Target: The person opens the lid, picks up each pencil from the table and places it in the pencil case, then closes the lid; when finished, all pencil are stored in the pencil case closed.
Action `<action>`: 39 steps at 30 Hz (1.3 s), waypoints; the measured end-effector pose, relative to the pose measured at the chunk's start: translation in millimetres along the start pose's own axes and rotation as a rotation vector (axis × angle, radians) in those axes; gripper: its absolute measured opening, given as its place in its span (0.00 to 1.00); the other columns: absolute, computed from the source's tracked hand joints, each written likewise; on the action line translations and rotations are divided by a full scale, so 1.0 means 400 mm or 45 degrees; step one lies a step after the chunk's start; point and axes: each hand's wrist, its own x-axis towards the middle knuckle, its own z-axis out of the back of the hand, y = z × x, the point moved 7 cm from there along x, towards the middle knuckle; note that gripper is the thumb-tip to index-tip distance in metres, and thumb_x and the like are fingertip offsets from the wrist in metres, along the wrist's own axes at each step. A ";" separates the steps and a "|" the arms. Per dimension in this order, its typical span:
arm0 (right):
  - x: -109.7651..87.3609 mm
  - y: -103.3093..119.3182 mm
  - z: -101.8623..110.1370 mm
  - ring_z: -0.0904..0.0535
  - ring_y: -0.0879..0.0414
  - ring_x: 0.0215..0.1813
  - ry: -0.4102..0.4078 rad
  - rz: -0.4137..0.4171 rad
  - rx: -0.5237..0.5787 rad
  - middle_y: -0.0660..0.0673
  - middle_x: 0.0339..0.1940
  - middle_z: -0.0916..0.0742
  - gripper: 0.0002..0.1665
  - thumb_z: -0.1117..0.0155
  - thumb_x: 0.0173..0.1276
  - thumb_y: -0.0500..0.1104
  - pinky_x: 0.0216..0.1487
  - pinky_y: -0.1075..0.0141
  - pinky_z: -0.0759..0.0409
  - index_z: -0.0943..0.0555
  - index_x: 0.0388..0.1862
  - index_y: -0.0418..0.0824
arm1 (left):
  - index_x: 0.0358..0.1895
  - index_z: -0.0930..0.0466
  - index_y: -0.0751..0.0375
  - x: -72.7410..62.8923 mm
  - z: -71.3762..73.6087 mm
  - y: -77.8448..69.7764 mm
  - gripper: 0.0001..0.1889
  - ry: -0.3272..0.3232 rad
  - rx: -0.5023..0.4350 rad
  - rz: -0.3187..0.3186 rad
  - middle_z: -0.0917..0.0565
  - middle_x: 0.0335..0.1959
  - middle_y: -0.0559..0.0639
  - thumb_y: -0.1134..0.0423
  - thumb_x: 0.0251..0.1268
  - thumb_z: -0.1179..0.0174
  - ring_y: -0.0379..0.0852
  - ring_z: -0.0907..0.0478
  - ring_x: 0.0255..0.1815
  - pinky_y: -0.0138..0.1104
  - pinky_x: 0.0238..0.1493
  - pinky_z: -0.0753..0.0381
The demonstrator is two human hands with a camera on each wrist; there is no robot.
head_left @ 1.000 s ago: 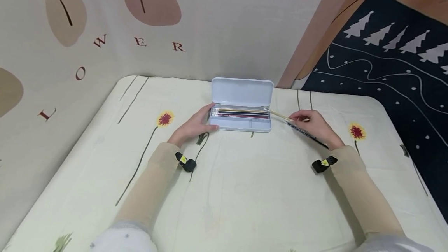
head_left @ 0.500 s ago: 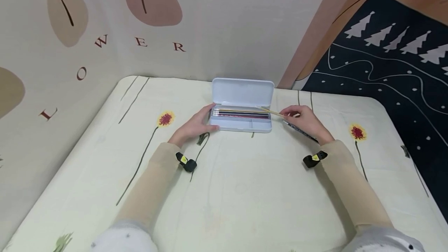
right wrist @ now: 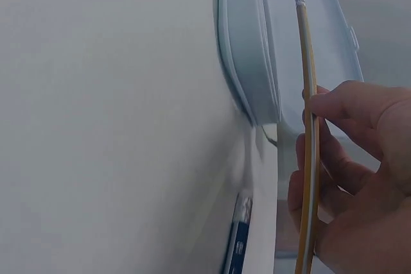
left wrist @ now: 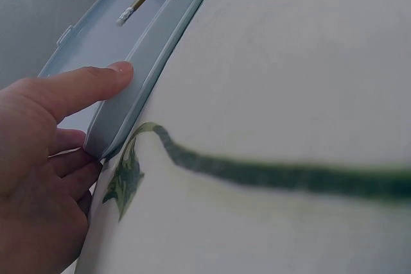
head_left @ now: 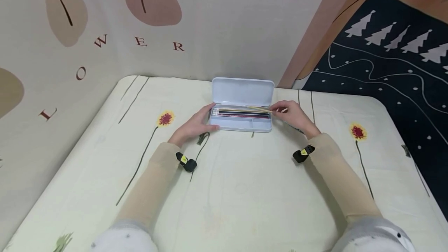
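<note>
A light-blue pencil case (head_left: pixel 229 123) stands at the back of the table with its lid (head_left: pixel 243 90) raised. Several pencils (head_left: pixel 238 113) lie side by side in its rear compartment. My left hand (head_left: pixel 192 126) grips the case's left end, the thumb against the front wall and the other fingers around the end. At the right end, my right hand (head_left: pixel 293 116) pinches a yellow pencil (right wrist: pixel 306 49) with a pale stripe between thumb and fingers. Its eraser end points left over the case. Below this hand, a dark pencil (right wrist: pixel 237 239) lies on the table, mostly hidden in the head view.
The white tablecloth (head_left: pixel 238 189) has printed flowers and stems. A printed wall hanging (head_left: pixel 238 38) rises right behind the case, and a dark one with white trees (head_left: pixel 395 88) borders the right side.
My right hand has moved left with the yellow pencil, from beside the case to its right end, and the pencil now reaches farther over the compartment. My left hand stays on the case.
</note>
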 end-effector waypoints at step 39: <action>0.118 0.118 -0.168 0.21 0.47 0.45 0.074 0.124 -0.027 0.35 0.42 0.15 0.10 0.40 0.63 0.28 0.50 0.58 0.23 0.16 0.43 0.28 | 0.78 0.57 0.57 -0.001 0.000 0.001 0.47 -0.004 0.009 0.006 0.52 0.77 0.57 0.55 0.62 0.35 0.54 0.58 0.77 0.49 0.73 0.55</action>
